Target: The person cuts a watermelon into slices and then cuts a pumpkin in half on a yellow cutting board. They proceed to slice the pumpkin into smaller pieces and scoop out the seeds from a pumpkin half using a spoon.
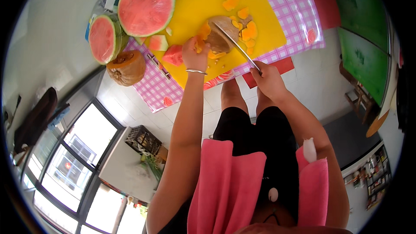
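Observation:
A tan-skinned pumpkin piece [219, 43] rests on the yellow cutting board [195, 4]. My left hand [195, 55], with a bangle at its wrist, grips the pumpkin's left side near its orange flesh. In my right hand [271, 82] is a knife [236, 44], its fingers closed round the handle. The blade slants up and left across the pumpkin's top; how deep its edge sits I cannot tell. Several orange pumpkin peelings [249, 32] lie to the right of the piece. Small seeds are scattered near my left hand.
Two cut watermelon pieces, a large wrapped half [146, 8] and a smaller one [102, 39], stand at the left. A hollowed pumpkin half [126, 68] sits at the table's left edge. Red watermelon chunks [173, 55] lie by my left hand. A checked pink cloth [299, 13] covers the table.

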Demonstrator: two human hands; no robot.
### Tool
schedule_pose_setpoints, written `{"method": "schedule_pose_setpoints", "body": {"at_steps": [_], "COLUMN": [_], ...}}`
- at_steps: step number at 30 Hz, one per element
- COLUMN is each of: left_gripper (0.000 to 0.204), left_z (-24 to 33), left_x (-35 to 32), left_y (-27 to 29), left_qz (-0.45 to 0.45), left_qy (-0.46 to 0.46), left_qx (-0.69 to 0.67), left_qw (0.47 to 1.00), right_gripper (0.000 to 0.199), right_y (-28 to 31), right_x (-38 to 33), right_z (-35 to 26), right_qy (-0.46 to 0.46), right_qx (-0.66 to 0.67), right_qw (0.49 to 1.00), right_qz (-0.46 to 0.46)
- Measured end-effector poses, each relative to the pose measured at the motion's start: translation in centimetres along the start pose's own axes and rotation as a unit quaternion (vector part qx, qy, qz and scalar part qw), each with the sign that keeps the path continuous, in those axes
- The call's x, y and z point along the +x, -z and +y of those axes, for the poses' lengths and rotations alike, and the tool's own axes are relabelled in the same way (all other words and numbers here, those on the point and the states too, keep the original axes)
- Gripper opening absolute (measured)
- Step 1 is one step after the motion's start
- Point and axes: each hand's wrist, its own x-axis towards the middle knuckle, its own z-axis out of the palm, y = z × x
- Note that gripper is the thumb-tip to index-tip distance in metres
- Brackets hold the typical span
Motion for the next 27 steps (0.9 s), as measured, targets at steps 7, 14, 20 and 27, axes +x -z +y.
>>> {"method": "schedule_pose_setpoints", "body": {"at_steps": [7,14,20,27], "left_gripper": [0.078,0.082,0.084,0.087], "left_z": [1.4,0.4,0.2,0.4], "left_x": [-3.1,-2.7,-2.4,-2.3], "left_y": [-1.5,-2.1,-2.2,-2.1], "left_qz": [0.025,-0.035,-0.025,-0.054], "left_qy": [-0.055,-0.019,-0.037,-0.021], "left_qx": [0.101,0.109,0.144,0.123], "left_qw": [0.993,0.993,0.989,0.991], "right_gripper": [0.025,0.022,0.02,0.022], "right_y": [1.1,0.9,0.3,-2.0], "right_x": [3.0,3.4,5.0,8.5], "right_z": [-4.1,-5.7,-6.2,-5.9], "right_qy": [0.039,0.003,0.049,-0.05], "right_qx": [-0.174,-0.229,-0.288,-0.314], "right_qw": [0.982,0.97,0.946,0.941], "right_qz": [-0.062,-0.084,-0.139,-0.114]}}
